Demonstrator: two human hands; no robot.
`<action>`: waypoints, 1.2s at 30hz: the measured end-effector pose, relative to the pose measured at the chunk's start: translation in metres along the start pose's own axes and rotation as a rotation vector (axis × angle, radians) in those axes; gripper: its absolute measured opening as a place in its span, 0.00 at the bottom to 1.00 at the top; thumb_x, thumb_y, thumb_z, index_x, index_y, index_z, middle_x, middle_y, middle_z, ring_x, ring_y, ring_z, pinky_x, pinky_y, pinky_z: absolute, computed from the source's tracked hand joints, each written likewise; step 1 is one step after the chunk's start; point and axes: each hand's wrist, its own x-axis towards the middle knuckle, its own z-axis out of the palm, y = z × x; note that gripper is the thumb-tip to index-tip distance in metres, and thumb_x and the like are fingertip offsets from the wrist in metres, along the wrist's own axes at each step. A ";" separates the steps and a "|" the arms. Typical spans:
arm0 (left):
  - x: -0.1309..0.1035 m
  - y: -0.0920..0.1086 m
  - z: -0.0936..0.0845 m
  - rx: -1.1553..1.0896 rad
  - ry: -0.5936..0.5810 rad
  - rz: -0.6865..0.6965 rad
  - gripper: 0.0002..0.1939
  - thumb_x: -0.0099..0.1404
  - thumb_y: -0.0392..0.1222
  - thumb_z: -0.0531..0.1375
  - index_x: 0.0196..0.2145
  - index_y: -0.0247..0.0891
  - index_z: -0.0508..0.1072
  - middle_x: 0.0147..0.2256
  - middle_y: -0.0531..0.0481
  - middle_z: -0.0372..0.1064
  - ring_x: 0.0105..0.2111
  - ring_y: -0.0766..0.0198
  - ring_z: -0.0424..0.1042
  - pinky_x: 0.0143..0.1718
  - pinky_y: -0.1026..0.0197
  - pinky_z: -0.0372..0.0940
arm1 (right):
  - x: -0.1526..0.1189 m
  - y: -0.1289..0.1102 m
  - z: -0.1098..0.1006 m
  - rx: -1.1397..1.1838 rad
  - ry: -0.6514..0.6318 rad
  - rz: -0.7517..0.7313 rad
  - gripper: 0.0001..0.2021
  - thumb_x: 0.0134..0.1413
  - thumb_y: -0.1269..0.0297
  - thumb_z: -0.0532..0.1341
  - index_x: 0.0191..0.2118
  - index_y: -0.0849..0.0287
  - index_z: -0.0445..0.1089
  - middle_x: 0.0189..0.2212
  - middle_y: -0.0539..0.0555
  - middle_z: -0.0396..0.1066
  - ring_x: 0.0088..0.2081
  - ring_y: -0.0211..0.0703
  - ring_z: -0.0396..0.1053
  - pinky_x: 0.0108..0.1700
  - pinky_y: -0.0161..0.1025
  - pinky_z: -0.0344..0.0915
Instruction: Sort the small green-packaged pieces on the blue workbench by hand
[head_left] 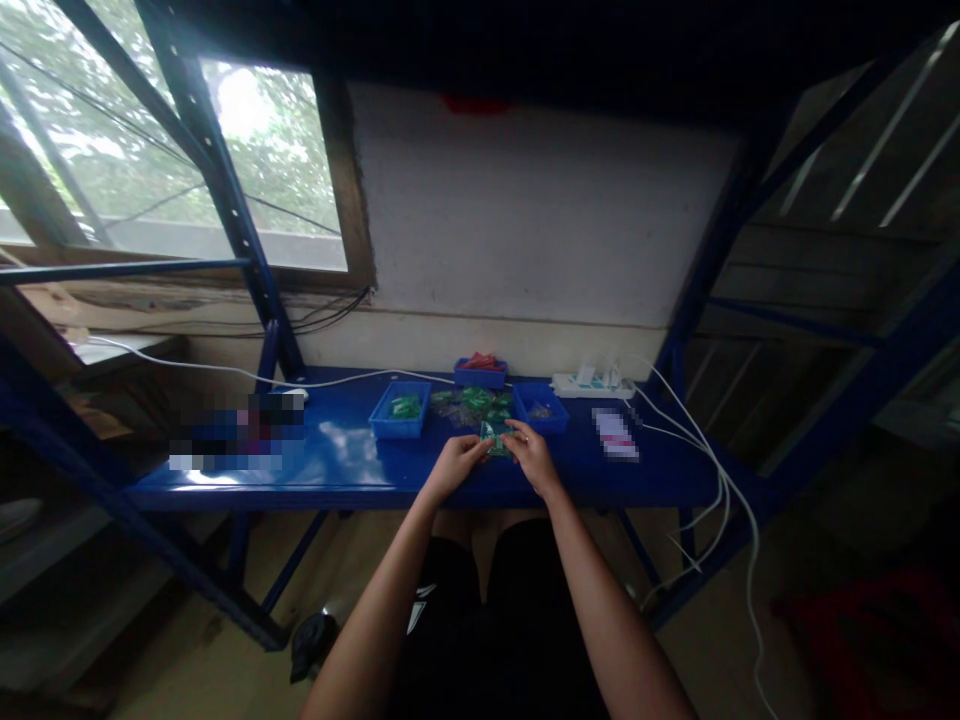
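Note:
Between my two hands, just above the front of the blue table, is a small clear plastic bag (495, 436) with green in it. My left hand (459, 462) pinches its left side between thumb and fingers. On the other side my right hand (531, 452) grips the bag's right edge, fingers bent over it. Right behind lies a loose pile of green and clear small packets (472, 404). A blue bin (379, 425) with green pieces stands left of the pile. To its right sits another blue bin (553, 424) holding small clear or metallic bits, too small to name.
At the back, a small blue bin (480, 377) holds red pieces. A white power strip (592, 386) with plugs lies at back right, its white cables (724, 470) hanging over the table's right end. Blurred-out items lie at left and right. Blue rack posts (247, 235) frame the table.

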 end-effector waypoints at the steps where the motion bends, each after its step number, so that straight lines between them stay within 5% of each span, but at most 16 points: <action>1: 0.000 0.000 0.000 0.017 -0.001 0.004 0.26 0.56 0.61 0.57 0.18 0.34 0.65 0.16 0.56 0.57 0.19 0.71 0.53 0.21 0.66 0.47 | 0.000 0.000 0.000 0.003 -0.001 0.000 0.20 0.46 0.54 0.62 0.44 0.58 0.69 0.23 0.47 0.64 0.22 0.35 0.58 0.23 0.32 0.55; 4: 0.001 -0.001 0.000 0.010 0.026 0.015 0.23 0.56 0.58 0.58 0.22 0.32 0.70 0.16 0.57 0.56 0.18 0.72 0.52 0.21 0.67 0.46 | -0.001 0.000 0.000 0.005 -0.002 -0.007 0.18 0.45 0.54 0.62 0.42 0.59 0.70 0.22 0.47 0.64 0.23 0.35 0.59 0.24 0.32 0.55; 9: 0.002 -0.002 0.003 -0.124 0.101 0.008 0.30 0.51 0.55 0.63 0.47 0.30 0.70 0.20 0.58 0.61 0.19 0.71 0.55 0.20 0.68 0.48 | -0.001 0.000 0.001 -0.017 -0.041 -0.029 0.16 0.45 0.55 0.64 0.39 0.58 0.72 0.21 0.47 0.65 0.25 0.38 0.62 0.28 0.33 0.58; 17: 0.002 0.002 -0.002 -0.059 0.081 0.019 0.23 0.56 0.59 0.57 0.32 0.32 0.75 0.20 0.54 0.65 0.19 0.69 0.60 0.21 0.66 0.55 | -0.001 0.000 0.000 -0.005 -0.008 -0.040 0.17 0.45 0.57 0.64 0.41 0.58 0.72 0.19 0.45 0.61 0.23 0.36 0.60 0.25 0.32 0.57; 25: 0.001 0.004 -0.001 -0.122 0.086 -0.032 0.20 0.54 0.55 0.59 0.32 0.33 0.71 0.19 0.54 0.66 0.16 0.69 0.62 0.17 0.67 0.55 | -0.003 -0.004 0.002 0.030 -0.025 0.065 0.26 0.44 0.52 0.63 0.49 0.59 0.67 0.22 0.47 0.68 0.16 0.35 0.64 0.14 0.29 0.51; 36: 0.002 -0.002 0.000 -0.189 0.086 0.023 0.20 0.52 0.54 0.62 0.32 0.33 0.72 0.24 0.53 0.68 0.21 0.68 0.66 0.22 0.66 0.61 | -0.001 -0.001 0.002 0.018 -0.019 0.036 0.21 0.45 0.58 0.62 0.47 0.59 0.68 0.25 0.48 0.70 0.18 0.32 0.65 0.15 0.28 0.55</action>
